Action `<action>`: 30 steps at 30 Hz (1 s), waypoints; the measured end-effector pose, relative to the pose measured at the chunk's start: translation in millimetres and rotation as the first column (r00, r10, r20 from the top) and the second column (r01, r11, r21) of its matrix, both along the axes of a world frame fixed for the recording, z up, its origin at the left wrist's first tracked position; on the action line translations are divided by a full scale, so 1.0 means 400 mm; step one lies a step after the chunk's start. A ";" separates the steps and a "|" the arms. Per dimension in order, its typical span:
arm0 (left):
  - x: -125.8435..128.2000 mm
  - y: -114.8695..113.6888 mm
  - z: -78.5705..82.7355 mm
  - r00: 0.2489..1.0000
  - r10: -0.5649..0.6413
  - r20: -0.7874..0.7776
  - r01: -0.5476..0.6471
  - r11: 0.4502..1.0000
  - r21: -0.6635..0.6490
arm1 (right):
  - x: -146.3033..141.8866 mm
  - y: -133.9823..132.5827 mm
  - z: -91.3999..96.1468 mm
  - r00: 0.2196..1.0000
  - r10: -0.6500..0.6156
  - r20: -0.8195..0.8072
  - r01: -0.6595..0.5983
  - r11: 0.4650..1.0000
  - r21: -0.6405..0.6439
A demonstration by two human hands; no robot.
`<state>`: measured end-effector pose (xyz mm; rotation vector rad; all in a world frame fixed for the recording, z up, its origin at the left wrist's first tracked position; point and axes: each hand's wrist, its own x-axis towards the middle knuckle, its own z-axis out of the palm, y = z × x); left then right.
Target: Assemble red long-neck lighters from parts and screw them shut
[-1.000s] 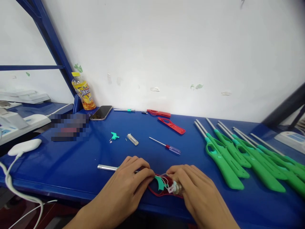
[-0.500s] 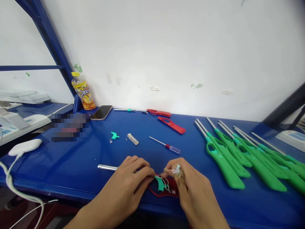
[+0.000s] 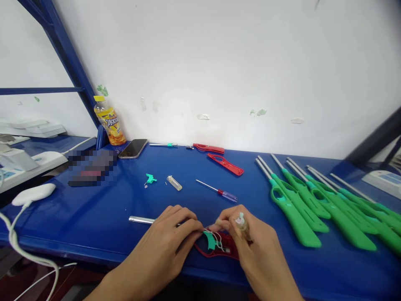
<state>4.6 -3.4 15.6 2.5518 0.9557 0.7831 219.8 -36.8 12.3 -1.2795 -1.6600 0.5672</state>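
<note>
An opened red lighter casing [image 3: 230, 244] lies near the table's front edge, its metal tube [image 3: 140, 220] pointing left. A turquoise trigger [image 3: 210, 241] and thin white wires [image 3: 220, 242] show inside it. My left hand [image 3: 172, 240] is closed over the lighter where the tube meets the casing, which hides that part. Across the casing's right end, my right hand [image 3: 258, 242] has a translucent fuel tank [image 3: 243, 228] held in its curled fingers, valve end up. Its thumb and fingertip are close to the wires; whether they touch them is unclear.
A screwdriver [image 3: 217, 191], a loose clear tank [image 3: 174, 183] and a turquoise trigger piece [image 3: 151, 179] lie beyond my hands. Red casing halves [image 3: 225, 164] are near the wall. Several green lighters [image 3: 294, 209] fill the right side. A phone [image 3: 134, 149] and bottle [image 3: 109, 121] stand back left.
My right hand has turned slightly and the fuel tank in it has shifted a little to the right. My left hand stays in place on the lighter.
</note>
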 end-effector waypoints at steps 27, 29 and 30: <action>-0.071 0.009 0.045 0.985 0.079 -0.152 -0.081 0.997 -0.013 | 0.006 0.000 -0.014 0.988 0.058 0.143 -0.060 0.998 0.011; -0.092 0.017 0.052 0.983 0.070 -0.171 -0.081 0.995 -0.058 | 0.005 -0.002 -0.013 0.987 0.065 0.150 -0.067 0.998 0.011; -0.098 0.021 0.054 0.984 0.052 -0.172 -0.067 0.994 -0.084 | 0.004 -0.002 -0.013 0.986 0.069 0.152 -0.071 0.997 0.011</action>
